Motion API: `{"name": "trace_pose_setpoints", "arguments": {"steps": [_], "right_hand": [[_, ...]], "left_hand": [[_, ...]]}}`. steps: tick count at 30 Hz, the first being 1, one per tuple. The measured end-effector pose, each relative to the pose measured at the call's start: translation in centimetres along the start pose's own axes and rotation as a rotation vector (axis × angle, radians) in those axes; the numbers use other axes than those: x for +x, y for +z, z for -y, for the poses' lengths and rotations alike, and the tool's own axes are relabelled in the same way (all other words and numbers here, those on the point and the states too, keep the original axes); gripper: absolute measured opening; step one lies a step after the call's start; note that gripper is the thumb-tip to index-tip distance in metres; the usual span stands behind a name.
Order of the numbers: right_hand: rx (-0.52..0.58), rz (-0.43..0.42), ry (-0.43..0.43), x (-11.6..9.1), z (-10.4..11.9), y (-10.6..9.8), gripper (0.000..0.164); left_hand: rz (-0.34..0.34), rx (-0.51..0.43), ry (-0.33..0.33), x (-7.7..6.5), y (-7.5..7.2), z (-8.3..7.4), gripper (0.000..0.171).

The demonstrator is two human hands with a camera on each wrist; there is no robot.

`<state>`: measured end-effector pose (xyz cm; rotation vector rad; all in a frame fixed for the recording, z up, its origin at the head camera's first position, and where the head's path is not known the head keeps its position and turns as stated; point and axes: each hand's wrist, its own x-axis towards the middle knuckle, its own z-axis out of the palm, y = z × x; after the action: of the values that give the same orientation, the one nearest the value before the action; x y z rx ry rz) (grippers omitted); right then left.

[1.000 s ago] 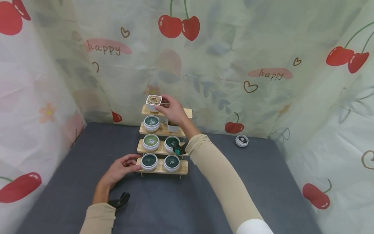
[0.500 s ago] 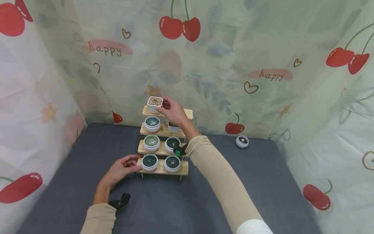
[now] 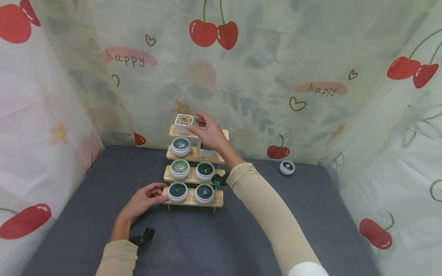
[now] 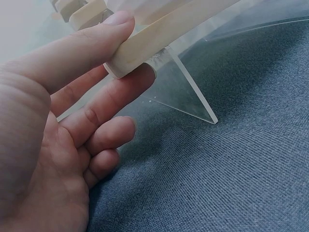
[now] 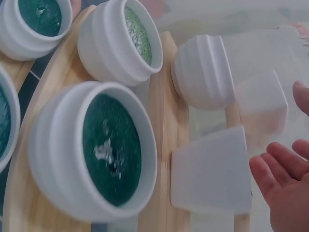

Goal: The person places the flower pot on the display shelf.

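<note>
A four-step plant stand with light wooden shelves (image 3: 218,198) and clear legs (image 4: 190,87) stands on the dark cloth. My left hand (image 3: 142,200) grips the left end of its lowest shelf, thumb on top and index finger beneath in the left wrist view. On the top shelf, at the left, sits a white square pot (image 3: 183,128) filled with pale gravel. Just right of it is my right hand (image 3: 213,135), fingers spread and holding nothing. In the right wrist view a gap separates my fingers (image 5: 263,176) from that pot. Below, my forearm partly covers another square pot (image 3: 207,152).
Round white pots with green or dark contents, such as a light green one (image 3: 180,167), fill the lower shelves. One small round pot (image 3: 287,167) stands alone at the table's back right. A cherry-print curtain (image 3: 255,69) hangs close behind the stand.
My right hand has let go of the gravel-filled square pot on the top shelf and drawn slightly right. The pot was shifted a little right before release. My left hand keeps its grip.
</note>
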<state>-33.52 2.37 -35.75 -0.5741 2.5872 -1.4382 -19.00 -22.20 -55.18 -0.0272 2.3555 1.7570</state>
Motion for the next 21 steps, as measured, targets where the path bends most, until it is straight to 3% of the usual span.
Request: {"name": "trace_pose_setpoints", "arguments": {"steps": [8, 17, 21], "right_hand": [[-0.017, -0.066, -0.066, -1.5, -1.1, -1.5, 0.073], [0.056, -0.143, -0.154, -3.9, -5.1, -4.1, 0.068], [0.027, -0.195, -0.125, -5.0, -6.9, -5.2, 0.069]], "left_hand": [[-0.006, 0.002, 0.000, 0.1, 0.0, 0.0, 0.068], [-0.002, 0.004, -0.003, 0.1, 0.1, 0.1, 0.069], [-0.002, 0.009, -0.006, 0.0, 0.1, 0.1, 0.069]]}}
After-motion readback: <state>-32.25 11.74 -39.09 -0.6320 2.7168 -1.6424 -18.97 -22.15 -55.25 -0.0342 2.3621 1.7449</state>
